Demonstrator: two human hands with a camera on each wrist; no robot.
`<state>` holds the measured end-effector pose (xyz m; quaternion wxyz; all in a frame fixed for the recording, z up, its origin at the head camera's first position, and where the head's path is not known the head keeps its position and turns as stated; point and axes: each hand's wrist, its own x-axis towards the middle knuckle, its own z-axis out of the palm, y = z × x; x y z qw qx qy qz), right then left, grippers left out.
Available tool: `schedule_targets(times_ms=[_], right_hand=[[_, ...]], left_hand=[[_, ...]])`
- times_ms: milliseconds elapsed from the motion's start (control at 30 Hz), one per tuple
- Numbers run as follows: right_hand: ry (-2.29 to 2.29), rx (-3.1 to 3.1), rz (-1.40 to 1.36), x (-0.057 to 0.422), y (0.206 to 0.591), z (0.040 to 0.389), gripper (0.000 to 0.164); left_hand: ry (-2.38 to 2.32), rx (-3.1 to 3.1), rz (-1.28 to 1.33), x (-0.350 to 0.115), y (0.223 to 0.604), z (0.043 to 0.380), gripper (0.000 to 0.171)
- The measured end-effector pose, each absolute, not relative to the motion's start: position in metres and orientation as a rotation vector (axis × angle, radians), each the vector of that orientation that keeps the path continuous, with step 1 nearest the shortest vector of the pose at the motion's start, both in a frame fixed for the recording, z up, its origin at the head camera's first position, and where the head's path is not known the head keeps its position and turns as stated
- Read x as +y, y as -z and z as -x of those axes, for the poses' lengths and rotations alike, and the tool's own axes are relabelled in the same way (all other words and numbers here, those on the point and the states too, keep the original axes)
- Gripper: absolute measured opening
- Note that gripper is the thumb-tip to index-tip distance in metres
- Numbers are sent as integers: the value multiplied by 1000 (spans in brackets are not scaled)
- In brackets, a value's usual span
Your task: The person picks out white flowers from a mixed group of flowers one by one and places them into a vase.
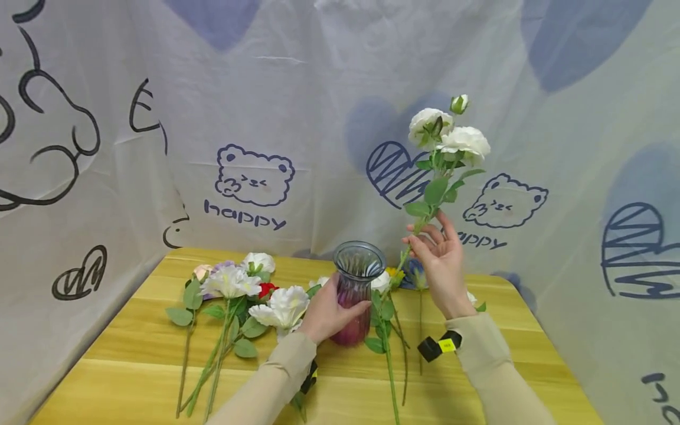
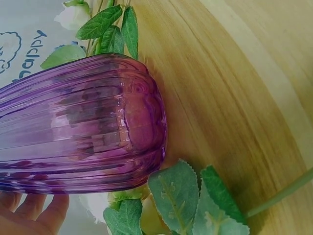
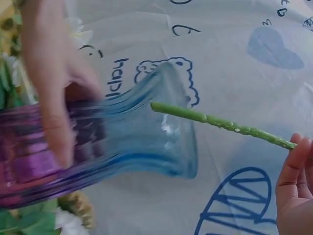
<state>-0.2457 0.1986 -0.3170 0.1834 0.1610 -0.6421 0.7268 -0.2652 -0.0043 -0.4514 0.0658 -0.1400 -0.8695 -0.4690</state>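
Printed cloth walls (image 1: 319, 88) hem in our wooden table (image 1: 133, 354), its right edge well apart from the vase (image 1: 358, 289); loose flowers (image 1: 231, 282) lie near it on either side. We see the left hand (image 1: 324, 313) curled round that vase, the right hand (image 1: 442, 260) raised beside it, pinching a white flower (image 1: 437, 189) by its stem. Only our right wrist view clearly shows the stem's cut end (image 3: 161, 107), across the vase's mouth; whether inside, we cannot tell.

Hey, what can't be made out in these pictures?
Head view: part of the left hand, hidden behind the vase.
Head view: print on the yellow label, too small.
Left wrist view: the vase's rim, past the left edge.
Right wrist view: blossoms of the held stem, past the right edge.
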Motion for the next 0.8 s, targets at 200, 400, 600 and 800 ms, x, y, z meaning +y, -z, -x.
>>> schedule_targets(times_ms=[200,400,600,800], right_hand=[[-2054,-1720,-460,183,304,260,72],[-2077,-1608,-515,177,295,267,75],[-2037,-1529,-556,177,292,272,72],[-1883,-1678,-561,169,310,275,74]], left_hand=[[1413,-2629,423,-5,452,265,84],[1398,-2622,430,-4,451,265,82],[1408,-2622,432,-4,449,264,83],[1408,-2617,435,-5,449,263,83]])
